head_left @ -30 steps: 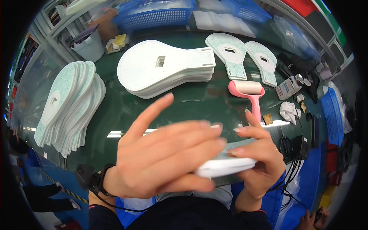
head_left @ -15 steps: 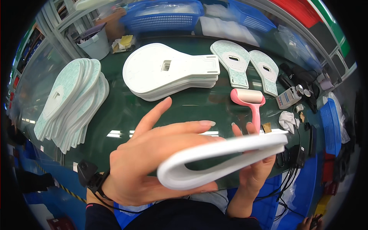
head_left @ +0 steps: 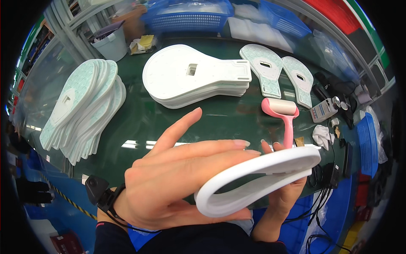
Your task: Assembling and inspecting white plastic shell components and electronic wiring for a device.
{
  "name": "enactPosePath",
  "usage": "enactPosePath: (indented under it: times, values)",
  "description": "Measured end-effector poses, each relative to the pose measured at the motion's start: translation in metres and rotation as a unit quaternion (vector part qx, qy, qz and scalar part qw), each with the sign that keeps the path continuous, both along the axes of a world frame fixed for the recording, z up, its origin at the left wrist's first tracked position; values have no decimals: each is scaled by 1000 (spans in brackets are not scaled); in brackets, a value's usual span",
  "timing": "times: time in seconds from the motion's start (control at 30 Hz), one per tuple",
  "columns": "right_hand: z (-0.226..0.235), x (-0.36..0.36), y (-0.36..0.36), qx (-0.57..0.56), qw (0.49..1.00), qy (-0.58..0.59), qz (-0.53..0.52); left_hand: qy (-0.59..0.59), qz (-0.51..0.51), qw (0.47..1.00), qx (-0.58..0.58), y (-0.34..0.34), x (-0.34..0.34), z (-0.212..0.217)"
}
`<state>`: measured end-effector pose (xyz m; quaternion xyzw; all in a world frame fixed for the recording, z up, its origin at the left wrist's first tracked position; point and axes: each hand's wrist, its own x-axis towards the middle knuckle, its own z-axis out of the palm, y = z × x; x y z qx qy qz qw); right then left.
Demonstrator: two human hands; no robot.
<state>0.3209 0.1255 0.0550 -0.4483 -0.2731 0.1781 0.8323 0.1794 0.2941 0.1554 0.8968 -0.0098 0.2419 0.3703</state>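
Note:
My left hand (head_left: 165,182) grips the rounded left end of a white plastic panel (head_left: 275,160), its index finger stretched out and the other fingers along the outer side. Seen nearly edge-on, the panel shows a raised rim and a hollow inner side. From behind its right end, my right hand (head_left: 283,194) holds it; the panel hides part of those fingers. Beyond the hands lies a stack of white paddle-shaped panels (head_left: 169,76) with slots. A pink-handled roller (head_left: 288,127) rests on the green table (head_left: 131,122), just past my right fingertips.
Fanned-out pale green patterned panels (head_left: 78,89) are piled at left. Two more patterned panels (head_left: 270,78) lie at the far right, near a bottle (head_left: 322,111) and a crumpled white cloth (head_left: 321,136). Blue baskets (head_left: 186,21) line the back; cables (head_left: 323,197) hang at right.
The panel has tilted in my hands, so more of its hollow inner side shows. Both hands keep hold of it. The whole view has shifted slightly.

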Motion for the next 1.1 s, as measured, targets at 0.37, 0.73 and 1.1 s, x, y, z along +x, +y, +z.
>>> enactPosePath:
  times: [0.37,0.73,1.1]
  values:
    - [-6,21,2,16,988,135,79,-8,7,996,-92,-10,19,-15]
    - [-19,114,-57,-494,760,-251,-340,4,84,989,-118,-8,13,-25]
    - [-64,131,-54,-502,733,-330,-319,62,91,987,-116,-7,8,-31]
